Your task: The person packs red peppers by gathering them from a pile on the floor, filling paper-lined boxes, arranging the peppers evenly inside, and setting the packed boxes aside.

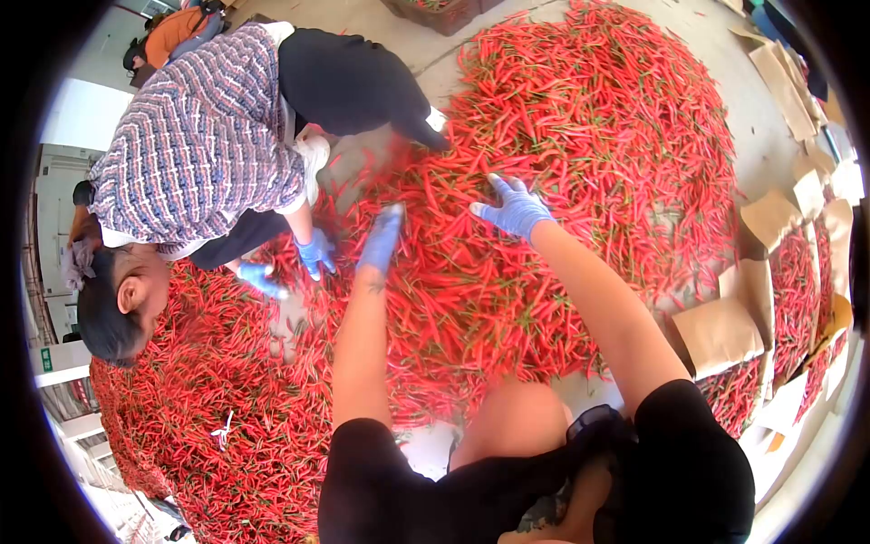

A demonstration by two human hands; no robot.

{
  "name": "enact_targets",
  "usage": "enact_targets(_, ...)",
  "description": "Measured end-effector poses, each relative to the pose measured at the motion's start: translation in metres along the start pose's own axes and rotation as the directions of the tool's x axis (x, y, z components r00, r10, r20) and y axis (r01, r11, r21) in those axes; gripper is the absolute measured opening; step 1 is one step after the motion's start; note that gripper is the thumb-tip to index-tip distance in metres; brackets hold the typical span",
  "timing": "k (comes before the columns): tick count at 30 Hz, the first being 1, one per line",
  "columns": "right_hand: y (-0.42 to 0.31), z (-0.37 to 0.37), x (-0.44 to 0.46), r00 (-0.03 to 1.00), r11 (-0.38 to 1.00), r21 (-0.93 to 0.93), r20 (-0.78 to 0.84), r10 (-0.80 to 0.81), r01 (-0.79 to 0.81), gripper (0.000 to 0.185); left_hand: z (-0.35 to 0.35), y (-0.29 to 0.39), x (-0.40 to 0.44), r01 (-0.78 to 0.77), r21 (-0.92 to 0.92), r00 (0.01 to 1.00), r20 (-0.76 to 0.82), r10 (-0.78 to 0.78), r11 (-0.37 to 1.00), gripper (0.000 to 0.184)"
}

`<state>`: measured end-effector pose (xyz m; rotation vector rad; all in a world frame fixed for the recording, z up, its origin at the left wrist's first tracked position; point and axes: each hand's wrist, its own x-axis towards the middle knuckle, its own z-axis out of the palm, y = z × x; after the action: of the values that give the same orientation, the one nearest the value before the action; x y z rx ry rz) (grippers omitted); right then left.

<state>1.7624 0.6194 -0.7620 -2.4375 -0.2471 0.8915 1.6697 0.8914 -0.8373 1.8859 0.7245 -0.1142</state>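
Observation:
Red chili peppers (580, 118) with green stems lie in a wide heap over the floor. My left hand (381, 238), in a blue glove, reaches onto the peppers at the centre; its fingers look pressed together, and anything under them is hidden. To its right, my right hand (515, 208), also blue-gloved, rests at the peppers with thumb and fingers spread and nothing in its grasp. Close by on the left, a co-worker's two blue-gloved hands (314, 254) touch the peppers, apart from mine.
A co-worker in a patterned top (199, 136) bends over the heap at the left. Brown paper bags (720, 335), some holding peppers, line the right side. A crate (444, 14) stands at the top. Another person in orange (177, 36) is at the upper left.

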Motion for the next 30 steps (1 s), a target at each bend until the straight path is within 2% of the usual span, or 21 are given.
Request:
enact_targets(1,-0.003,0.006,0.005,1.000,0.999,-0.052,-0.030,0.007,-0.009,0.087,0.010,0.025,-0.003,-0.004,0.104,0.998,0.066,-0.003,0.995,0.067)
enact_targets(3,-0.010,0.016,-0.001,0.999,0.999,-0.038,-0.045,0.005,-0.006,0.085,0.021,0.070,-0.014,0.114,0.432,0.993,-0.020,-0.117,0.894,0.071)
enact_targets(5,-0.016,0.034,-0.001,0.994,1.000,-0.030,-0.113,-0.001,-0.003,0.084,0.023,0.073,-0.014,0.057,0.603,0.995,0.029,-0.093,0.796,0.072)
enact_targets(6,-0.020,0.045,0.002,0.989,0.999,-0.014,-0.141,-0.044,0.042,0.081,0.026,0.066,-0.013,0.094,0.603,0.995,-0.029,-0.097,0.792,0.072)
enact_targets(7,-0.016,0.055,-0.003,0.980,0.994,0.023,-0.171,-0.102,0.108,0.078,0.030,0.048,-0.009,-0.214,0.619,0.973,0.199,0.113,0.755,0.052)
enact_targets(8,-0.011,0.067,-0.005,0.964,0.976,0.074,-0.188,-0.186,0.203,0.075,0.022,0.045,-0.019,-0.256,0.607,0.963,0.224,0.147,0.752,0.057)
enact_targets(11,0.021,0.078,-0.002,0.913,0.880,0.253,-0.191,-0.361,0.401,0.068,0.028,0.056,-0.053,-0.174,0.525,0.963,0.267,0.033,0.833,0.074)
enact_targets(13,0.038,0.074,0.001,0.878,0.838,0.261,-0.157,-0.452,0.478,0.063,0.029,0.065,-0.061,-0.089,0.421,0.948,0.313,-0.053,0.903,0.085)
enact_targets(14,0.044,0.071,0.000,0.870,0.840,0.229,-0.150,-0.469,0.492,0.061,0.029,0.065,-0.064,0.013,0.378,0.926,0.345,-0.154,0.926,0.090)
enact_targets(15,0.048,0.059,0.002,0.901,0.898,0.097,-0.106,-0.421,0.430,0.065,0.026,0.070,-0.064,0.100,0.337,0.891,0.389,-0.235,0.936,0.094)
enact_targets(17,0.063,0.074,0.030,0.959,0.891,0.355,-0.094,-0.268,0.284,0.073,0.030,0.061,-0.052,0.183,0.257,0.904,0.336,-0.266,0.949,0.095)
enact_targets(18,0.046,0.079,0.024,0.988,0.970,0.204,-0.114,-0.108,0.130,0.080,0.047,0.044,-0.036,0.143,0.268,0.930,0.294,-0.222,0.953,0.094)
enact_targets(19,0.039,0.072,0.036,0.989,0.966,0.218,-0.074,-0.127,0.140,0.080,0.044,0.059,-0.036,0.144,0.262,0.933,0.286,-0.219,0.954,0.094)
enact_targets(21,0.053,0.090,0.044,0.996,0.894,0.442,-0.088,-0.031,0.067,0.074,0.049,0.061,-0.042,0.257,0.190,0.923,0.241,-0.299,0.947,0.092)
enact_targets(22,0.058,0.092,0.051,0.996,0.869,0.495,-0.080,0.035,0.009,0.075,0.048,0.065,-0.048,0.208,0.151,0.930,0.277,-0.243,0.966,0.090)
enact_targets(23,0.065,0.093,0.052,0.997,0.876,0.481,-0.080,0.018,0.023,0.075,0.043,0.073,-0.062,0.144,0.042,0.943,0.296,-0.150,0.989,0.087)
enact_targets(25,0.066,0.093,0.034,0.987,0.687,0.709,-0.139,-0.082,0.157,0.076,0.050,0.076,-0.075,0.155,0.031,0.959,0.235,-0.158,0.987,0.085)
enact_targets(26,0.067,0.097,0.029,0.972,0.618,0.772,-0.227,0.050,0.148,0.072,0.049,0.082,-0.081,0.152,0.029,0.961,0.231,-0.154,0.988,0.085)
enact_targets(27,0.064,0.093,0.019,0.973,0.615,0.775,-0.226,0.054,0.146,0.072,0.048,0.090,-0.091,0.082,0.033,0.979,0.187,-0.087,0.996,0.085)
enact_targets(28,0.058,0.080,0.005,0.972,0.576,0.790,-0.230,-0.036,0.208,0.069,0.049,0.102,-0.105,0.012,0.036,0.989,0.144,-0.017,0.999,0.085)
enact_targets(30,0.044,0.053,-0.020,0.947,0.486,0.813,-0.259,-0.191,0.320,0.060,0.023,0.141,-0.141,-0.110,0.022,0.982,0.159,0.105,0.994,0.080)
